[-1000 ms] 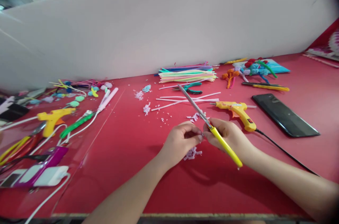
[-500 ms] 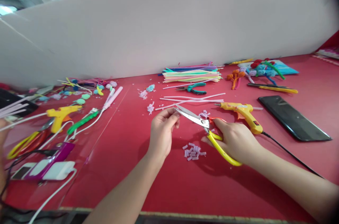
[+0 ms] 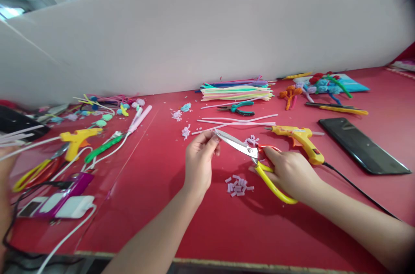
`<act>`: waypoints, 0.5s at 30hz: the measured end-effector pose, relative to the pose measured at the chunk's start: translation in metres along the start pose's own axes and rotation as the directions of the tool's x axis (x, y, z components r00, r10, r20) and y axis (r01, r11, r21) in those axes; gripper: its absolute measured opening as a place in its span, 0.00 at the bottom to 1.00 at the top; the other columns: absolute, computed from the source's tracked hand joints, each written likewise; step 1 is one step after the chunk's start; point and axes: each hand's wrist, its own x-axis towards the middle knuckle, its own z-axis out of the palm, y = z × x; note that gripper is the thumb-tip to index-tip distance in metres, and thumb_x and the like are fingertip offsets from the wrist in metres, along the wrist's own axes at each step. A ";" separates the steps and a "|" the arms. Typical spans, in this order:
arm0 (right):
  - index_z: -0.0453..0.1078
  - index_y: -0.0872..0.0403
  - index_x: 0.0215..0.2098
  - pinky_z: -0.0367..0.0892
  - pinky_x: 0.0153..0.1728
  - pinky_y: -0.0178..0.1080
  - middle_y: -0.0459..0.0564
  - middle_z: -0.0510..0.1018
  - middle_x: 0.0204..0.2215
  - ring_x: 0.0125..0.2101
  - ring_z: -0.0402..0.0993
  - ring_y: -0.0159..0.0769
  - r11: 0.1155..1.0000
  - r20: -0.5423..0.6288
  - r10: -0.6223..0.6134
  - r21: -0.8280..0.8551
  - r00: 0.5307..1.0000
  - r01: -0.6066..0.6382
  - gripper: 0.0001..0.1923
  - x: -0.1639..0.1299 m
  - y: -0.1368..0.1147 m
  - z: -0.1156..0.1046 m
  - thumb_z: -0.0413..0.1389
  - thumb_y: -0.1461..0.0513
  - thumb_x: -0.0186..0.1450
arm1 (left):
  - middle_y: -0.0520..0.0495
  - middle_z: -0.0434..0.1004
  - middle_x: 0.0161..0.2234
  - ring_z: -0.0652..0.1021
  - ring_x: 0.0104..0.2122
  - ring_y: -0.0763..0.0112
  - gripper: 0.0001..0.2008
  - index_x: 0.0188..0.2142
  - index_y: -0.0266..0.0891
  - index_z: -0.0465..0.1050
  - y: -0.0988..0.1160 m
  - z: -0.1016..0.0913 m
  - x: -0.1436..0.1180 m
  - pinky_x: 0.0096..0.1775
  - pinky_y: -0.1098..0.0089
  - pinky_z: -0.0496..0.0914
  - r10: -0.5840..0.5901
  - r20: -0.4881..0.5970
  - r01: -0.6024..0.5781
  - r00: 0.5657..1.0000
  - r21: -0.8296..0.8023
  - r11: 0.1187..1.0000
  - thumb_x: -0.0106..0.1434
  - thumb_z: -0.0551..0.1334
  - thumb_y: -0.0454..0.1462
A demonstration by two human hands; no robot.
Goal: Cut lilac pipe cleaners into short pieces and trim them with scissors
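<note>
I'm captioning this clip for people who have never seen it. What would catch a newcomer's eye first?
The yellow-handled scissors in the right hand, at the middle of the red table, blades pointing at the left hand, whose fingertips are pinched at the blade tips. Just in front lies a small heap of pale cut bits. Behind, by the white wall, sits a bright bundle of pipe cleaners.

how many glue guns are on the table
2. One yellow glue gun lies just beyond the right hand, which holds the scissors. Another yellow glue gun lies at the left among cables. Clutter there might hide more.
</note>
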 end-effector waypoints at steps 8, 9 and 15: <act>0.62 0.57 0.31 0.40 0.19 0.35 0.49 0.71 0.17 0.17 0.65 0.33 0.999 -0.008 -0.001 -0.042 1.000 0.001 0.18 0.000 0.000 0.000 0.41 0.51 0.62 | 0.52 0.68 0.26 0.67 0.24 0.80 0.04 0.30 0.37 0.72 -0.001 -0.001 -0.001 0.27 0.76 0.62 0.041 0.009 -0.042 0.999 0.036 0.998 0.54 0.61 0.35; 0.62 0.57 0.31 0.40 0.19 0.35 0.49 0.71 0.17 0.17 0.65 0.33 0.999 -0.018 -0.006 -0.040 1.000 0.006 0.18 0.000 0.000 0.001 0.41 0.51 0.62 | 0.52 0.68 0.26 0.67 0.24 0.80 0.04 0.30 0.37 0.72 -0.001 0.000 -0.002 0.27 0.76 0.62 0.041 0.005 -0.041 0.999 0.030 0.999 0.54 0.61 0.35; 0.61 0.57 0.30 0.40 0.19 0.35 0.48 0.71 0.16 0.16 0.64 0.32 0.999 -0.067 -0.019 -0.046 0.998 0.016 0.20 -0.001 0.000 0.003 0.41 0.49 0.61 | 0.51 0.67 0.25 0.66 0.24 0.79 0.05 0.30 0.36 0.72 -0.001 0.001 -0.002 0.26 0.77 0.61 0.035 -0.013 -0.035 0.999 0.013 0.999 0.53 0.61 0.35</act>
